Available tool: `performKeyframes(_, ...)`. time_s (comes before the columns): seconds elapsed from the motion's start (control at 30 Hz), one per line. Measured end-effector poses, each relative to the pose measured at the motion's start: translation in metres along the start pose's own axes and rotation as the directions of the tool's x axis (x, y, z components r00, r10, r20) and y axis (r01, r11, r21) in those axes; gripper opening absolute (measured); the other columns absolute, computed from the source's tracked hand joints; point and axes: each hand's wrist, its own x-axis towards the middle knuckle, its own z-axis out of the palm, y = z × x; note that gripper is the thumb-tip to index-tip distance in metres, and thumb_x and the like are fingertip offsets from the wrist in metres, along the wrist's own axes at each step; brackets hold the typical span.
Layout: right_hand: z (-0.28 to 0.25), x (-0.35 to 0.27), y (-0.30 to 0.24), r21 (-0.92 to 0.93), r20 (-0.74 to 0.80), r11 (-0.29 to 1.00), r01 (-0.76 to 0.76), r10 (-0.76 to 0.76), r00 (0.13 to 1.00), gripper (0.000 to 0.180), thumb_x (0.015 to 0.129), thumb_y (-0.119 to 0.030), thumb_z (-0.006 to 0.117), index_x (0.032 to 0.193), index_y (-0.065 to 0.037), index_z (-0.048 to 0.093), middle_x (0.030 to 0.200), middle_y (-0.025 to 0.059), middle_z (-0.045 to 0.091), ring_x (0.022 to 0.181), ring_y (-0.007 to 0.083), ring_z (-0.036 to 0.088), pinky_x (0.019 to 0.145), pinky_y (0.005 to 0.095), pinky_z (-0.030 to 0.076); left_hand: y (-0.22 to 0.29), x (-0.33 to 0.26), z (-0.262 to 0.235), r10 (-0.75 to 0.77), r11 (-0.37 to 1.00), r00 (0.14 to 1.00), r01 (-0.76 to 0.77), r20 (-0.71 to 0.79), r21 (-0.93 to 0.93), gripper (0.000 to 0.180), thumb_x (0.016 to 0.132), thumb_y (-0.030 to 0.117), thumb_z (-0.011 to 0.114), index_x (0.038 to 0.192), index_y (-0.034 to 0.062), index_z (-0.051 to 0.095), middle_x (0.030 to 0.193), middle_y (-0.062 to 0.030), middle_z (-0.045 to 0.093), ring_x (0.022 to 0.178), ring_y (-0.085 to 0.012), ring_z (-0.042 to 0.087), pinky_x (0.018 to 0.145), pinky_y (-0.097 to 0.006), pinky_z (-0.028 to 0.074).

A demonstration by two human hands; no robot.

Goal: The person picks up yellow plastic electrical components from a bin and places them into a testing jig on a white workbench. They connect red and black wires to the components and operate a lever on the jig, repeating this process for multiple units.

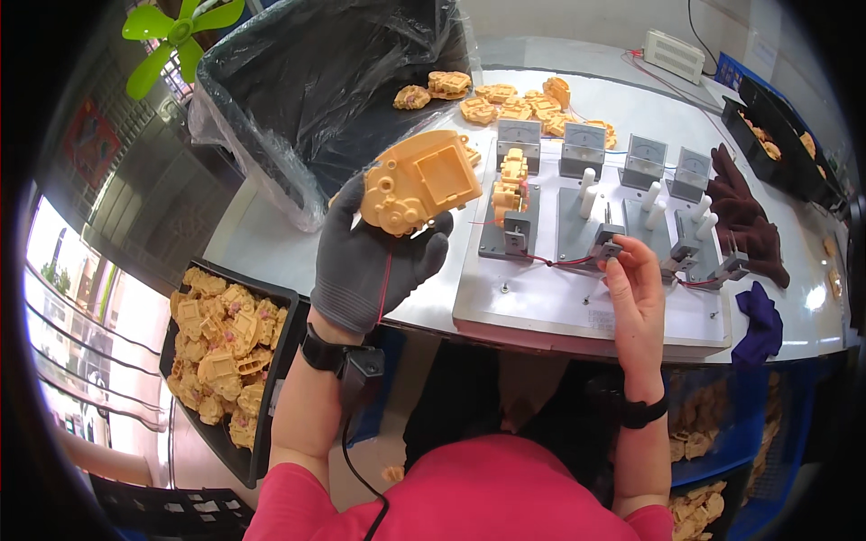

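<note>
My left hand [365, 270], in a dark grey glove, holds a yellow-orange plastic gearbox housing [422, 185] up over the table. A thin red wire hangs from the housing across the glove. Bare-skinned, my right hand [639, 293] pinches a small grey block [609, 245] on the test board [532, 307] between thumb and fingers. Red and dark wires run along the board between such blocks. Another housing [511, 185] stands on the leftmost station. White pegs [588, 185] rise from the other stations, and an analog meter [585, 149] stands behind each one.
A large plastic-lined black bin [216, 117] stands at the back left, with loose housings [541, 106] beside it. A full black crate [262, 442] sits lower left. To the right lie a dark cloth [747, 216], a purple cloth [758, 326] and a black tray [749, 126].
</note>
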Motion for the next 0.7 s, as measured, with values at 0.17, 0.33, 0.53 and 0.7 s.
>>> performKeyframes(0.17, -0.002, -0.002, 0.004, 0.054, 0.016, 0.998, 0.035, -0.036, 0.999, 0.031, 0.097, -0.009, 0.06, 0.127, -0.005, 0.054, 0.109, 0.0025, 0.056, 0.098, 0.0089, 0.054, 0.088, 0.0236, 0.044, -0.002, 0.025, 0.011, -0.038, 0.975, 0.999, 0.033, 0.017, 0.22, 0.063, 0.092, 0.031, 0.054, 0.141, -0.0044, 0.035, 0.136, -0.0215, 0.042, 0.115, -0.0283, 0.05, 0.097, -0.034, 0.05)
performKeyframes(0.33, -0.007, -0.004, 0.002, 0.057, 0.068, 0.998, 0.031, -0.035, 0.997, 0.026, 0.095, -0.009, 0.061, 0.12, -0.006, 0.056, 0.097, -0.0004, 0.056, 0.088, 0.006, 0.054, 0.077, 0.0218, 0.044, 0.006, 0.047, -0.002, -0.006, 0.966, 1.0, 0.0, 0.022, 0.258, 0.049, 0.087, 0.014, 0.058, 0.133, 0.0042, 0.045, 0.127, -0.021, 0.046, 0.117, -0.0282, 0.051, 0.102, -0.034, 0.046)
performKeyframes(0.53, -0.006, -0.005, 0.001, 0.062, 0.063, 0.997, 0.049, -0.053, 0.997, 0.022, 0.093, -0.01, 0.065, 0.114, -0.006, 0.057, 0.088, -0.001, 0.056, 0.08, 0.006, 0.055, 0.068, 0.0217, 0.044, 0.001, 0.062, 0.002, 0.003, 0.929, 0.998, -0.023, 0.055, 0.37, 0.05, 0.084, 0.007, 0.059, 0.133, 0.0054, 0.046, 0.13, -0.0203, 0.045, 0.12, -0.0277, 0.05, 0.106, -0.032, 0.043)
performKeyframes(0.7, -0.004, -0.005, 0.006, 0.062, 0.03, 0.994, 0.085, -0.087, 0.996, 0.021, 0.092, -0.009, 0.066, 0.111, -0.006, 0.059, 0.089, -0.0005, 0.06, 0.077, 0.0056, 0.055, 0.066, 0.0209, 0.043, 0.0, 0.071, 0.009, -0.07, 0.929, 0.993, 0.032, 0.091, 0.369, 0.051, 0.084, 0.003, 0.057, 0.134, 0.0056, 0.044, 0.133, -0.0201, 0.045, 0.123, -0.0283, 0.049, 0.11, -0.035, 0.04)
